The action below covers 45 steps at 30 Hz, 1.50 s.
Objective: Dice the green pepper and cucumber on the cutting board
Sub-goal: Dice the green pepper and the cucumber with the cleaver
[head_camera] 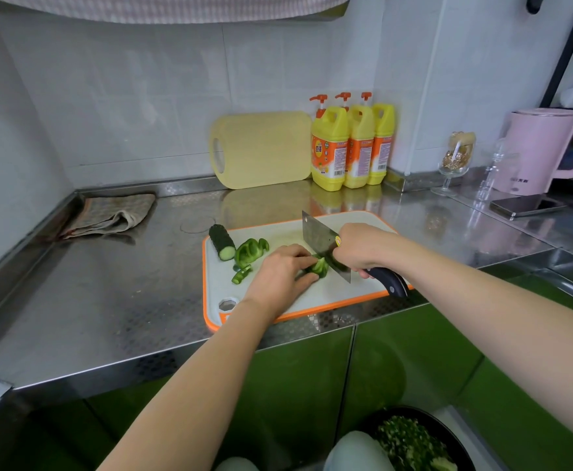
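Cutting board (329, 295): white with an orange rim, lying flat near the front edge of the steel counter (108, 300); a hanging hole shows at its near left corner.
Left hand (280, 277): palm down over the middle of the board, fingers curled over a green pepper piece (319, 266) and pinning it to the surface.
Right hand (359, 248): fingers closed round the dark handle of the cleaver (322, 243), gripping it close to the blade.
Cleaver: broad steel blade upright, edge down on the board, its flat side just beside the left fingertips and touching the held pepper on its right.
Cut pepper (249, 251): a larger curled portion lies on the board to the left of the left hand; a narrow pepper strip (241, 275) lies just in front of it.
Cucumber (223, 242): a dark, bumpy length with its pale cut end facing the viewer, at the far left corner of the board, just beside the cut pepper.
Back wall: a yellow board (264, 149) leans against the tiles; three yellow detergent bottles (330, 154) with orange pumps stand touching its right edge.
Left of counter: a folded cloth (111, 214), well apart from the cutting board.
Right of counter: a stemmed glass (454, 161) and a pink kettle (539, 147).
Foreground: a dark bowl (461, 447) of chopped greens, below the counter edge.
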Tool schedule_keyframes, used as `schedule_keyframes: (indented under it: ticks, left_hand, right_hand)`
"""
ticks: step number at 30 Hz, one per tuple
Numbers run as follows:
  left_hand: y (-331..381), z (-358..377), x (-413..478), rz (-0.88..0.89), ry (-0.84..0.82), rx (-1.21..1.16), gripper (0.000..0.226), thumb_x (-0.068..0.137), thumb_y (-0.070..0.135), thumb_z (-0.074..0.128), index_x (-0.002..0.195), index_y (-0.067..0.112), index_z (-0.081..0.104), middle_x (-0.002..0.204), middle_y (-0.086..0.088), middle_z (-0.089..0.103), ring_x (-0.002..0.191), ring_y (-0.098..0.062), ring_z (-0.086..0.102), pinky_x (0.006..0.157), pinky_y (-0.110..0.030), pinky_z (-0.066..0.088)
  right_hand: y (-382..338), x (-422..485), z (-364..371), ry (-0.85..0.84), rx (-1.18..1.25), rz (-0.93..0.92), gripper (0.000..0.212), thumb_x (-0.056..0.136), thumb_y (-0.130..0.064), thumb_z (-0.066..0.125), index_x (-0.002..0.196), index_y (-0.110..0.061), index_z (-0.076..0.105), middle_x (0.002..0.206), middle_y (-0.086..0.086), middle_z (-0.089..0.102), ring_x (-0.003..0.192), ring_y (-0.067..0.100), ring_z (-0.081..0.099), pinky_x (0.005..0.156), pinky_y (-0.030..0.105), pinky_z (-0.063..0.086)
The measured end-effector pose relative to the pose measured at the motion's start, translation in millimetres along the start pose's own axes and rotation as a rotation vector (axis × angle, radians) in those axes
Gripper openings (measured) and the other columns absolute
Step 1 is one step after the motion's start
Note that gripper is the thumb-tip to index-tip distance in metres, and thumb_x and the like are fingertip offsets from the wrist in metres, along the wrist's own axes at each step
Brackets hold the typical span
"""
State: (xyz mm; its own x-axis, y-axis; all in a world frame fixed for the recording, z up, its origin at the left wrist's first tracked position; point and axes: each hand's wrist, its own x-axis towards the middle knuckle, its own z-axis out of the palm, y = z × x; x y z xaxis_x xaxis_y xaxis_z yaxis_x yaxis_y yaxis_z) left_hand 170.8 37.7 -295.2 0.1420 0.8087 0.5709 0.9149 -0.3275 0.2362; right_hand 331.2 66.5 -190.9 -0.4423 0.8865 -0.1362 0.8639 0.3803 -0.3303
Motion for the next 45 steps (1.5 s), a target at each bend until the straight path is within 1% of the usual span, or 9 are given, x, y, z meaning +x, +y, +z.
schedule_keyframes:
  ticks: [2,6,13,16,19,21,24,31,45]
  left_hand:
    - [-1,0,0,-0.001,-0.001,-0.002,0.03,0.087,0.027,0.07,0.11,0.008,0.073,0.105,-0.005,0.067,0.095,-0.024,0.061,0.085,-0.029,0.044]
    - [-1,0,0,-0.01,-0.004,-0.004,0.031,0.087,0.027,0.069,0.111,0.009,0.073,0.106,-0.005,0.066,0.096,-0.024,0.06,0.085,-0.027,0.043]
    - [-2,1,0,-0.016,-0.016,-0.004,0.03,0.085,0.027,0.071,0.109,0.009,0.073,0.104,-0.005,0.065,0.094,-0.022,0.06,0.081,-0.024,0.04]
    - [0,0,-1,-0.035,-0.009,-0.004,0.027,0.082,0.024,0.071,0.106,0.009,0.073,0.1,-0.004,0.064,0.09,-0.021,0.06,0.077,-0.022,0.04]
    - [2,-2,-1,-0.06,0.018,-0.023,0.024,0.078,0.021,0.071,0.099,0.009,0.073,0.095,-0.004,0.063,0.084,-0.021,0.06,0.074,-0.021,0.041]
    - [3,-3,-2,-0.061,0.029,-0.03,0.022,0.076,0.02,0.071,0.095,0.009,0.069,0.092,-0.004,0.062,0.083,-0.021,0.058,0.074,-0.028,0.046]
    - [2,-2,-2,-0.059,0.032,-0.041,0.022,0.076,0.021,0.072,0.095,0.009,0.068,0.092,-0.004,0.063,0.085,-0.022,0.059,0.075,-0.031,0.047]
    - [1,-2,-2,-0.053,0.035,-0.066,0.022,0.078,0.022,0.075,0.097,0.012,0.072,0.095,-0.002,0.064,0.086,-0.018,0.06,0.076,-0.021,0.042]
    - [3,-2,-2,-0.05,0.039,-0.063,0.024,0.08,0.023,0.075,0.101,0.011,0.076,0.096,-0.002,0.065,0.087,-0.02,0.061,0.078,-0.03,0.049]
  right_hand:
    - [-2,1,0,-0.006,0.002,0.003,0.029,0.093,-0.008,0.048,0.065,-0.011,0.044,0.063,0.004,0.05,0.05,0.014,0.047,0.046,0.02,0.039]
    - [-8,1,-3,-0.085,-0.037,0.09,0.021,0.088,0.003,0.046,0.072,-0.001,0.059,0.053,0.008,0.053,0.044,0.017,0.045,0.041,0.018,0.034]
    - [-7,15,16,-0.039,-0.011,0.121,0.033,0.086,0.004,0.051,0.054,-0.005,0.05,0.03,0.001,0.047,0.045,0.017,0.046,0.043,0.022,0.036]
    - [-4,23,19,0.006,0.085,0.082,0.031,0.092,-0.002,0.044,0.061,-0.007,0.048,0.05,0.005,0.053,0.048,0.018,0.048,0.045,0.024,0.039]
    - [-2,29,22,0.033,0.11,0.099,0.027,0.09,-0.002,0.041,0.065,-0.002,0.051,0.037,0.008,0.051,0.044,0.022,0.05,0.043,0.023,0.037]
    - [1,30,21,0.059,0.135,0.087,0.026,0.091,-0.005,0.041,0.066,-0.004,0.048,0.031,0.004,0.047,0.041,0.021,0.05,0.042,0.021,0.035]
    - [6,25,13,0.094,0.169,0.04,0.025,0.093,-0.01,0.038,0.069,-0.007,0.042,0.045,0.008,0.05,0.041,0.02,0.049,0.043,0.022,0.032]
    - [8,11,3,0.02,0.087,-0.006,0.026,0.094,-0.01,0.045,0.068,-0.011,0.045,0.063,0.005,0.052,0.05,0.016,0.049,0.046,0.022,0.04]
    - [11,4,5,0.022,0.095,-0.027,0.027,0.094,-0.01,0.046,0.067,-0.012,0.043,0.065,0.004,0.05,0.051,0.015,0.048,0.045,0.022,0.038]
